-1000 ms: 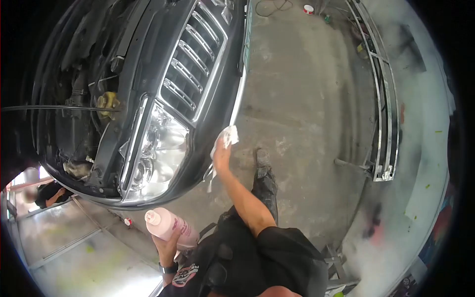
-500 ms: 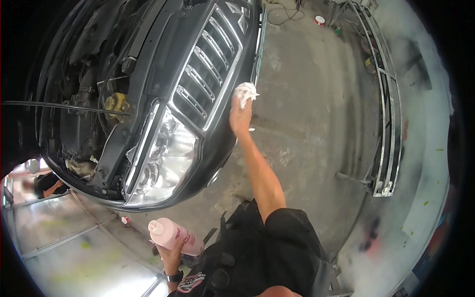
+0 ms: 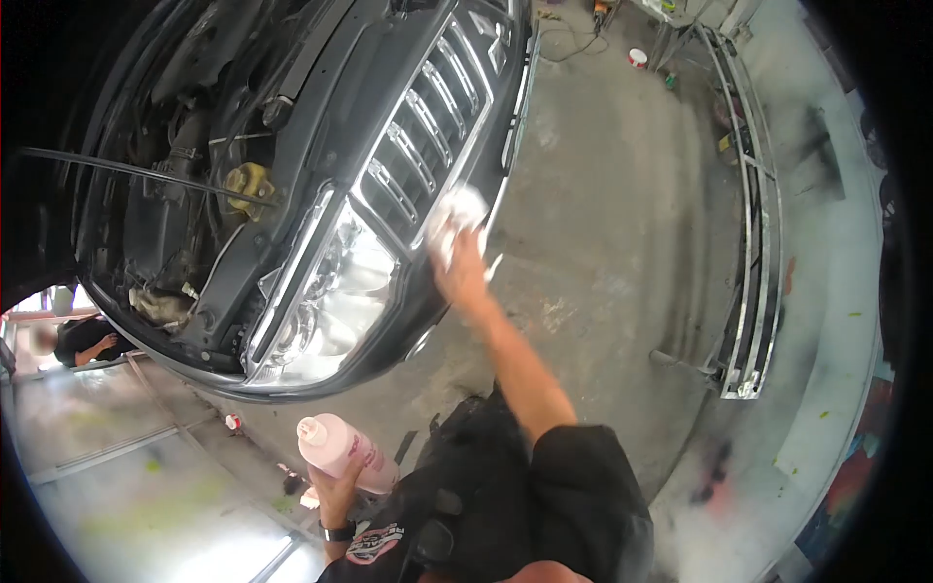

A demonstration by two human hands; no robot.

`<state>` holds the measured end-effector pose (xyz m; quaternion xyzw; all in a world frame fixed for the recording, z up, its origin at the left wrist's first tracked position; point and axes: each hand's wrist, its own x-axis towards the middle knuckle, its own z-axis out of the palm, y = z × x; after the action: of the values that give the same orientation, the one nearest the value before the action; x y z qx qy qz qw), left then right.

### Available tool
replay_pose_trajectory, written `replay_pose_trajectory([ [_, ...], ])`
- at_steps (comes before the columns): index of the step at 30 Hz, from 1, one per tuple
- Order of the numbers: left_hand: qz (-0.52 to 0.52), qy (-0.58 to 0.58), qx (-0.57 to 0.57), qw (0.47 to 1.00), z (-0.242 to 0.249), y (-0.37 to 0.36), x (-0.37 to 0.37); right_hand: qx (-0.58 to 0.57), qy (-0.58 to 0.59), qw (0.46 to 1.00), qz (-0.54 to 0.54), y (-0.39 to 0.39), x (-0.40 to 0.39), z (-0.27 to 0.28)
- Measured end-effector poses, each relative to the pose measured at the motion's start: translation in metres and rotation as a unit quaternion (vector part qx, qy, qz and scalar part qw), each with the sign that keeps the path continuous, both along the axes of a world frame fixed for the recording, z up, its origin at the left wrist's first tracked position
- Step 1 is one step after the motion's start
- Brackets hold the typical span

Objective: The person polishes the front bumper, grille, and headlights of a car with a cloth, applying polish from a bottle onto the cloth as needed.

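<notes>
One crumpled cloth [image 3: 455, 216] (white) fills the right hand [image 3: 461, 273].

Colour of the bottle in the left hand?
Pale pink, with darker pink print; bottle shows best in the head view.

Metal frame [image 3: 750, 209] beside pale sheeting [image 3: 831, 282].
</notes>
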<state>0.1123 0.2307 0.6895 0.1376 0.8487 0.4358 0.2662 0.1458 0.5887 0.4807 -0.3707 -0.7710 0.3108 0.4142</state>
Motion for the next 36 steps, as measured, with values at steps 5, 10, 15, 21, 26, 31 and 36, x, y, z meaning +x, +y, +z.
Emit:
replay_pose_trajectory([
  [5, -0.031, -0.008, 0.049, 0.998, 0.004, 0.013, -0.004, -0.023, 0.012, 1.0, -0.007, -0.027, -0.006, -0.011],
  [10, -0.013, 0.009, 0.034, 0.999, 0.002, -0.001, 0.001, -0.048, 0.053, 0.993, -0.092, 0.144, -0.021, 0.0],
  [15, 0.0, -0.003, 0.02, 1.0, 0.007, -0.004, 0.001, -0.018, 0.007, 0.998, -0.062, 0.027, -0.012, -0.018],
  [21, -0.053, -0.016, 0.067, 0.996, 0.008, 0.008, -0.011, 0.016, -0.065, 0.99, 0.126, -0.093, 0.014, -0.016],
  [26, -0.092, -0.005, 0.043, 0.995, 0.005, 0.004, -0.018, 0.016, -0.087, 0.983, 0.159, -0.094, 0.021, -0.047],
  [31, -0.078, 0.008, 0.022, 0.997, 0.008, -0.01, -0.019, 0.015, 0.08, 0.997, -0.006, -0.029, -0.001, -0.046],
  [36, -0.062, -0.002, 0.012, 0.998, -0.002, -0.029, -0.02, -0.072, 0.197, 0.972, -0.111, 0.087, -0.018, -0.042],
])
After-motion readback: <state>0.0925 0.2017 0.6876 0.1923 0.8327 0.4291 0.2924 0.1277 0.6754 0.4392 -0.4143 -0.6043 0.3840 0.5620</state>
